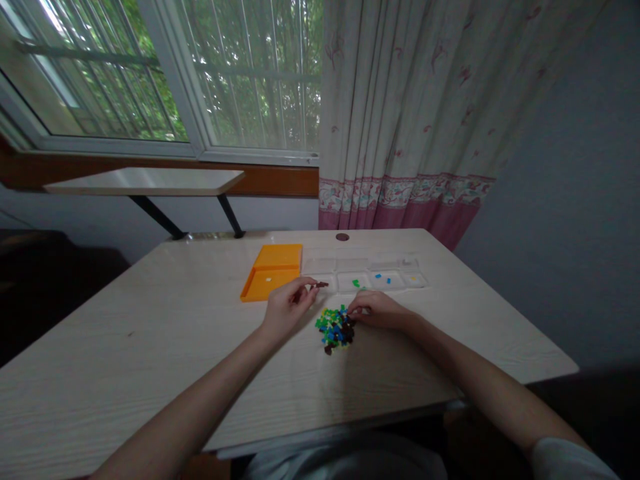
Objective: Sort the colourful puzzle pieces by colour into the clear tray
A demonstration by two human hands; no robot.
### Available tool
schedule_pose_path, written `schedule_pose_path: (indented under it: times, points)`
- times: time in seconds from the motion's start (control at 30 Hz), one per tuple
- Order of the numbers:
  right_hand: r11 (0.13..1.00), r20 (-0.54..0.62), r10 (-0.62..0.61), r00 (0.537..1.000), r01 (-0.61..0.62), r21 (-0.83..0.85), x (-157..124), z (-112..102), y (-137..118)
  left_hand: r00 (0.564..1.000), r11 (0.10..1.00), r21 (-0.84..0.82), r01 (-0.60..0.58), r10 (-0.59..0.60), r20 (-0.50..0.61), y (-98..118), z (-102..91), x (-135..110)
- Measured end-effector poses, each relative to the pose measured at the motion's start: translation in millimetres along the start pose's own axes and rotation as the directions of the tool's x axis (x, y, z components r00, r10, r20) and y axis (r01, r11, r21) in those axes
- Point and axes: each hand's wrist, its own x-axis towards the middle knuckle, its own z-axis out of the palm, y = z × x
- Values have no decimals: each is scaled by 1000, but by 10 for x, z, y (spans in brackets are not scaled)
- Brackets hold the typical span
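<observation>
My left hand (pixel 290 303) is closed at the near edge of a clear tray's leftmost compartment, with small dark brown bricks showing between its fingers. More dark brown bricks (pixel 323 285) show just beyond its fingertips; whether these are held or lie in the compartment I cannot tell. At the right edge of a loose pile of small bricks (pixel 334 328), my right hand (pixel 377 311) has its fingers pinched together. What they hold, if anything, is hidden. The pile mixes green, blue, yellow and dark brown pieces.
The clear tray (pixel 369 283) has green bricks (pixel 356 283), blue bricks (pixel 383 278) and a yellowish brick (pixel 413 279) in separate compartments. An open orange case (pixel 275 259) with a pale piece (pixel 269 279) lies to its left. A raised shelf (pixel 150 180) stands at the back left of the table.
</observation>
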Motion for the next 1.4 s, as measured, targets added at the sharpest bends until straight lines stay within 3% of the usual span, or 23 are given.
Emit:
schedule_pose_path:
  times: [0.47,0.7,0.8,0.93,1.07,1.23,1.3,1.4]
  points:
    - [1000,11,-1,1000,1,-24,9,-9,-40,999,998,35,45,-45,10,-18,13,2]
    - [1000,11,-10,1000,10,-21,6,1,-14,955,932,235,275,-294,49,-139,70,69]
    - [999,15,-3,1000,4,-33,9,-6,-21,938,890,344,301,-340,59,-177,74,89]
    - [999,8,-3,1000,3,-40,16,-8,-35,946,875,405,265,-318,66,-207,67,87]
    - [998,-5,29,1000,-29,-53,19,-1,-42,941,928,338,156,-243,234,-178,66,54]
    - [1000,-14,-1,1000,1,-13,7,0,-49,864,978,177,-106,2,504,-66,90,3]
    - [999,-19,-42,999,42,10,5,-1,-52,824,977,133,-169,66,562,-42,99,-8]
    - [996,-27,-86,996,86,26,5,-1,-55,808,977,114,-182,83,583,-45,99,-13]
